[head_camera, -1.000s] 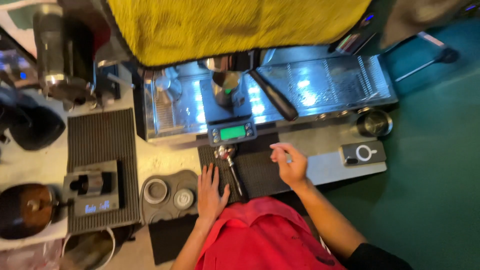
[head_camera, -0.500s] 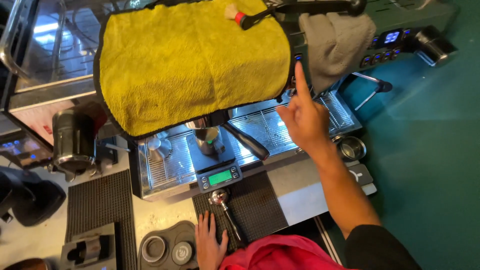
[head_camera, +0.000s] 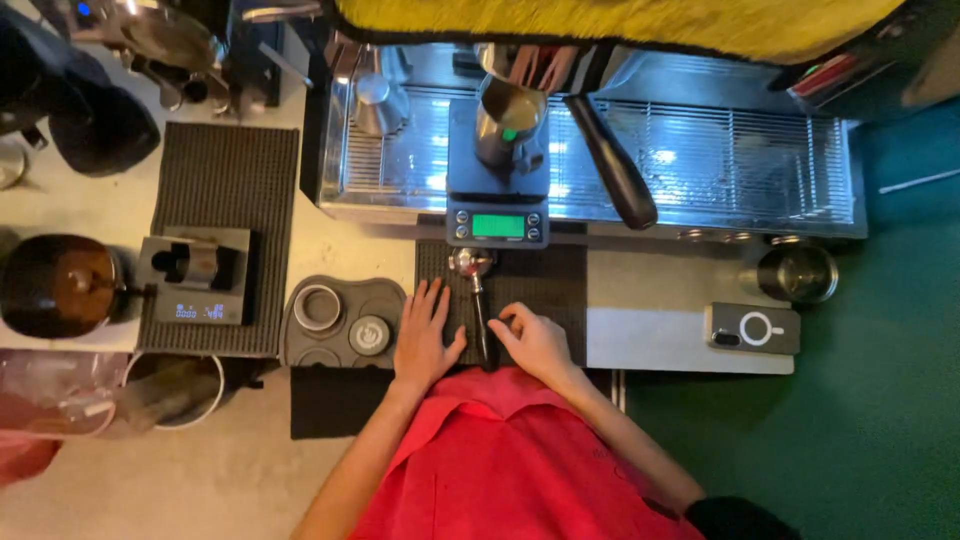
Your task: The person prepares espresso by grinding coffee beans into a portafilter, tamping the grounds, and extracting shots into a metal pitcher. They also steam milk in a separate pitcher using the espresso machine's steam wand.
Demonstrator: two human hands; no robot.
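Head view, looking straight down at a coffee bar worktop (head_camera: 680, 330). Portafilter (head_camera: 477, 290) lies on a dark ribbed mat (head_camera: 545, 290) just in front of the espresso machine, basket end toward the machine, black handle pointing back at the person.

Left hand (head_camera: 422, 335) lies flat on the mat's left edge, fingers spread, palm down, just beside the handle w/o clearly touching it; grip wide, holding nothing. Right hand (head_camera: 538, 340) sits on the other side of the handle, fingers curled in w/ thumb and forefinger at the handle's lower end. Grip narrow; looks pinched on the handle, but can't tell for sure if it's closed on it.

Behind the portafilter: small scale w/ green display (head_camera: 497, 225), steel pitcher (head_camera: 505, 120) standing on its platform over the drip tray (head_camera: 720, 150). Another portafilter's black handle (head_camera: 612, 175) angles across the tray grid. Yellow cloth (head_camera: 620, 25) hangs over the machine top.

Left of the hands: grey tamping station (head_camera: 340, 325) w/ a ring and a round tamper in it, then a second ribbed mat (head_camera: 225, 190) carrying a small grey device w/ blue digits (head_camera: 195, 280). Far left a dark round container (head_camera: 55, 285). Right side: steel cup (head_camera: 797, 272) and a phone (head_camera: 752, 327), both well apart from the hands. Red shirt (head_camera: 520, 460) fills the bottom.
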